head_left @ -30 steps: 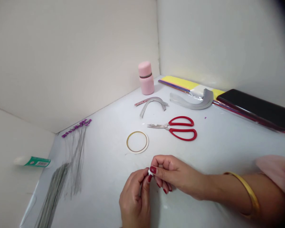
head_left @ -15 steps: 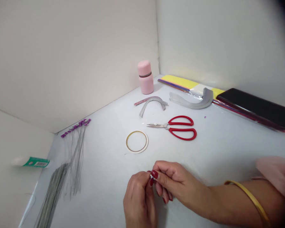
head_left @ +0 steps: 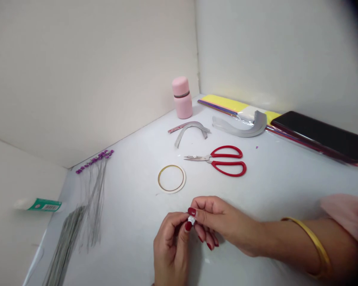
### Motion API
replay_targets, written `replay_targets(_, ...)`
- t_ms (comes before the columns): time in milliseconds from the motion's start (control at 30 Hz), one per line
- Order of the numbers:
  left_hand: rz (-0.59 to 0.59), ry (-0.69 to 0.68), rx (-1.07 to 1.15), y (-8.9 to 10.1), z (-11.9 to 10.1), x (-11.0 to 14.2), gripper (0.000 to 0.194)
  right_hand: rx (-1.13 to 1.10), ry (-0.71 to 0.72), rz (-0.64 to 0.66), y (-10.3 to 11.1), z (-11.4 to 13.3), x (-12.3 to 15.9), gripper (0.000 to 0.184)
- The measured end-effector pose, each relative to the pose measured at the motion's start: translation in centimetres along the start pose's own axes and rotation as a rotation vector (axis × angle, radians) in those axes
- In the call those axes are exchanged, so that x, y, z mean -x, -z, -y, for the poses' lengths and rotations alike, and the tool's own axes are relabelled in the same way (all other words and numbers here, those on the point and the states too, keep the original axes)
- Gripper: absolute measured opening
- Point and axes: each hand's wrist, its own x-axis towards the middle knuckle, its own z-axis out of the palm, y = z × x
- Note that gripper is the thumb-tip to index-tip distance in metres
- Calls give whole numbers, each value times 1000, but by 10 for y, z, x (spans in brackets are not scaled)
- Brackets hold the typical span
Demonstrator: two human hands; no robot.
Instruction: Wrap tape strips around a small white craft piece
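Observation:
Low in the middle of the view, my left hand [head_left: 171, 248] and my right hand [head_left: 219, 222] meet fingertip to fingertip above the white table [head_left: 131, 206]. Both pinch the same tiny white piece [head_left: 191, 219], held between thumbs and forefingers; I cannot make out what it is. The remaining fingers of each hand are curled in. A gold bangle [head_left: 314, 244] circles my right forearm. Just beyond the hands lies a thin roll of tape [head_left: 172, 178].
Red-handled scissors [head_left: 219, 160] lie behind the tape roll, with curved grey strips [head_left: 189, 130], a clear-grey curved piece [head_left: 243, 125] and a pink bottle [head_left: 181, 97] farther back. Coloured sheets [head_left: 226, 104] and a dark phone [head_left: 320, 135] line the right wall. Thin wires with purple beads [head_left: 92, 174] and a glue tube [head_left: 38, 204] lie left.
Both hands dipped slightly toward me and came back up, still pinched together. The small white piece, hidden half a second ago, shows between the fingertips again.

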Motion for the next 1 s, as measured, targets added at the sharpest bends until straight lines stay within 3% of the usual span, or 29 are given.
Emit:
replay_targets(100,-82,-92,-96,1,0,2,16,19,-13,-59,-1,-1,0,35)
replay_targets(200,-82,-234,-227,2,-2,3,18,62,-12,-52,-2,-3,0,32)
replay_targets(300,-73,-210,-258,5,-3,2,19,187,64,-2,0,-5,1,26)
replay_targets(400,-93,-165,-237,6,-2,0,19,475,203,-7,3,-4,3,16)
replay_targets(567,-117,-245,-239,5,-2,0,26,872,343,-67,7,-1,5,14)
replay_targets(1000,-193,-356,-423,2,-2,5,25,1163,569,-88,6,-8,3,20)
